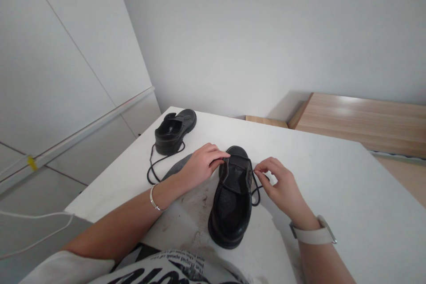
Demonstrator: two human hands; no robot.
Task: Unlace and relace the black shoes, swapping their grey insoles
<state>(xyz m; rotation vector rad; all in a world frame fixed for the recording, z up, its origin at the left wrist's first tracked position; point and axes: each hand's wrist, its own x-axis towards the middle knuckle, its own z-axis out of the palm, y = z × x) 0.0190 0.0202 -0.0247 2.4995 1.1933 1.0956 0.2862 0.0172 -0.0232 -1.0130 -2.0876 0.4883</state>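
Note:
A black leather shoe [229, 219] rests on the white table, its toe pointing away from me and its tongue [237, 178] in view. My left hand [207, 159] is closed at the left lace flap, thumb and fingers pinching its edge. A black shoelace [255, 182] crosses the top of the shoe and hangs in a loop on its right side. Beside that flap, my right hand [278, 182] pinches the lace between thumb and forefinger. The second black shoe [169, 135] lies farther back on the left, its lace [153, 171] trailing loose over the table.
Partly under my left forearm is a flat grey piece [176, 167] with a rounded edge. The white table [333, 177] shows dark smudges near me. A wooden surface [362, 120] stands at the right, white cabinets [73, 44] at the left, with a white cable [43, 216] below.

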